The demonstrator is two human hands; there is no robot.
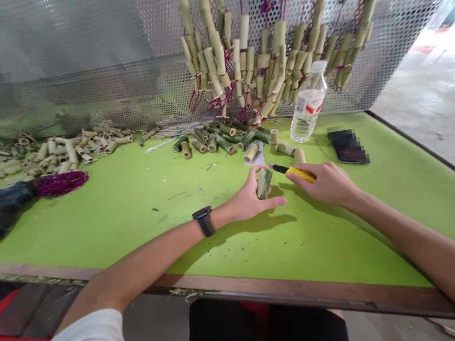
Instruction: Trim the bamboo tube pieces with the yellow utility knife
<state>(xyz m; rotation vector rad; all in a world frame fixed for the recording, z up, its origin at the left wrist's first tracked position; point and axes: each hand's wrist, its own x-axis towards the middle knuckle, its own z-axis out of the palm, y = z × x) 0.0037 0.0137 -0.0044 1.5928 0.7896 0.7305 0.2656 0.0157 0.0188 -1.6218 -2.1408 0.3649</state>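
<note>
My left hand (252,196), with a dark watch on its wrist, grips a short green bamboo piece (264,184) above the table. The thumb points out to the right, away from the piece. My right hand (328,182) is closed around a yellow utility knife (301,174). The black front end of the knife points left toward the top of the bamboo, and I cannot tell whether the blade touches it. Just behind the hands lie pale cut bamboo pieces (251,152) on and near a white paper slip.
A pile of green bamboo tubes (222,137) lies at the table's back, near a water bottle (307,107) and a phone (347,145). Pale tubes (64,151) and a power drill (10,203) lie left. Strung bamboo (245,59) hangs on a perforated metal panel (108,57).
</note>
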